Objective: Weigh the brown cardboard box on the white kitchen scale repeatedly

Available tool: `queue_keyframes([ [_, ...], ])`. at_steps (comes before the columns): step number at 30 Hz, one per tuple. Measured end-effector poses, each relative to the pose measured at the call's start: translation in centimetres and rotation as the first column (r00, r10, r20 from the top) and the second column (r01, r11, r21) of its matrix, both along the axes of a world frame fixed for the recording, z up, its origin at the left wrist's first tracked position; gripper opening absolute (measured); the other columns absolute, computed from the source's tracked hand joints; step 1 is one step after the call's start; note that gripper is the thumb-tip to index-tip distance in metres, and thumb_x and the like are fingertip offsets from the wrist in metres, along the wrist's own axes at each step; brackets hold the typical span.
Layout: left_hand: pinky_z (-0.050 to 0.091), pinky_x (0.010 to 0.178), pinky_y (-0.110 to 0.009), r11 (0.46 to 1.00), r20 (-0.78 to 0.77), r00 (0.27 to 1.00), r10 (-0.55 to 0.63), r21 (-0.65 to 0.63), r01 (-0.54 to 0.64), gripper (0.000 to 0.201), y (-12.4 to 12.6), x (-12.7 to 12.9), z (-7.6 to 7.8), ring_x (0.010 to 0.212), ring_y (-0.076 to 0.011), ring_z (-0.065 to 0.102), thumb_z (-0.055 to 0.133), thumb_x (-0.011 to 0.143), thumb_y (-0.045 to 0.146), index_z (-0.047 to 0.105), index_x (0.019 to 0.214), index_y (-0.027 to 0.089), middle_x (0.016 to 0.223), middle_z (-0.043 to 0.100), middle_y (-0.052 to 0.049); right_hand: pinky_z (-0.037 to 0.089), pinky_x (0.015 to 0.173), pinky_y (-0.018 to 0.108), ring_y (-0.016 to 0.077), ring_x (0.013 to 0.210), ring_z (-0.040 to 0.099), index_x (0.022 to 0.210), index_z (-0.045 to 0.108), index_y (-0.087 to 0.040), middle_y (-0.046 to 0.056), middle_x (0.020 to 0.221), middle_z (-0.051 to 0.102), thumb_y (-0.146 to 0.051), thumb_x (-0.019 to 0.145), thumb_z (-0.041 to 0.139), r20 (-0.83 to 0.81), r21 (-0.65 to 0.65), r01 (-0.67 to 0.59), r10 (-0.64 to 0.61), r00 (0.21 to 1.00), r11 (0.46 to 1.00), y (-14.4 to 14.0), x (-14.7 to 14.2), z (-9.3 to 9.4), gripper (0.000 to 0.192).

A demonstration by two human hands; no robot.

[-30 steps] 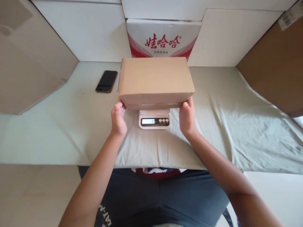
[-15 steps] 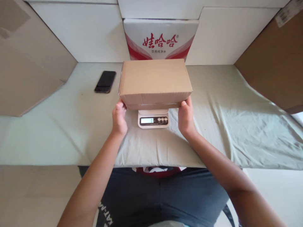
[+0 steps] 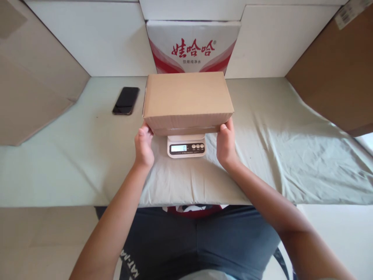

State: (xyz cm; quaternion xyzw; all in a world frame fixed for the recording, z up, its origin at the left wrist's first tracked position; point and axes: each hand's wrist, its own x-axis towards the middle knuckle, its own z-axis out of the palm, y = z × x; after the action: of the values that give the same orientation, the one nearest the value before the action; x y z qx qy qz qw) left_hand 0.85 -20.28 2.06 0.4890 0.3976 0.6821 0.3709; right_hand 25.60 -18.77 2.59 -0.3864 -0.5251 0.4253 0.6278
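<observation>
A closed brown cardboard box (image 3: 186,99) is over a small white digital scale (image 3: 186,147) at the table's middle; the scale's display reads 0. My left hand (image 3: 143,147) grips the box's near left bottom corner. My right hand (image 3: 225,146) grips its near right bottom corner. The scale's platform is hidden under the box, so I cannot tell whether the box rests on it.
A black phone (image 3: 126,100) lies on the grey-green cloth (image 3: 276,147) at the back left. A red and white carton (image 3: 192,46) stands behind the box against white panels. Brown cardboard sheets lean at the left (image 3: 32,85) and right (image 3: 335,77).
The box and my hands keep the same hold. The whole view has drifted slightly left as my head moved.
</observation>
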Motion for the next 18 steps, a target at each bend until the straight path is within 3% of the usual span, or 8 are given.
queue_keyframes([
  [6,0.047,0.121,-0.058,1.0,-0.016,1.0,0.013,0.006,-0.013,0.075,0.0,-0.1,-0.11,0.143,-0.0405,0.062,0.045,0.097,0.081,0.075,0.133,0.023,0.139,0.074,-0.016,0.042,0.132,0.058,0.0339,0.153,0.051,0.147,0.055,-0.041,0.002,0.16,0.058,-0.069,0.093,0.056,-0.008,0.038,-0.008,0.009,1.0,0.999,0.1,-0.12,-0.07,0.061],
  [18,0.053,0.116,-0.055,1.0,-0.042,0.999,0.024,-0.008,-0.025,0.076,0.03,-0.06,-0.02,0.141,-0.0394,0.064,0.042,0.096,0.082,0.074,0.133,0.024,0.136,0.075,-0.016,0.042,0.133,0.058,0.0327,0.152,0.052,0.146,0.057,-0.039,0.001,0.162,0.057,-0.066,0.095,0.056,-0.04,0.052,-0.018,0.02,0.999,0.998,-0.01,-0.26,-0.16,0.057],
])
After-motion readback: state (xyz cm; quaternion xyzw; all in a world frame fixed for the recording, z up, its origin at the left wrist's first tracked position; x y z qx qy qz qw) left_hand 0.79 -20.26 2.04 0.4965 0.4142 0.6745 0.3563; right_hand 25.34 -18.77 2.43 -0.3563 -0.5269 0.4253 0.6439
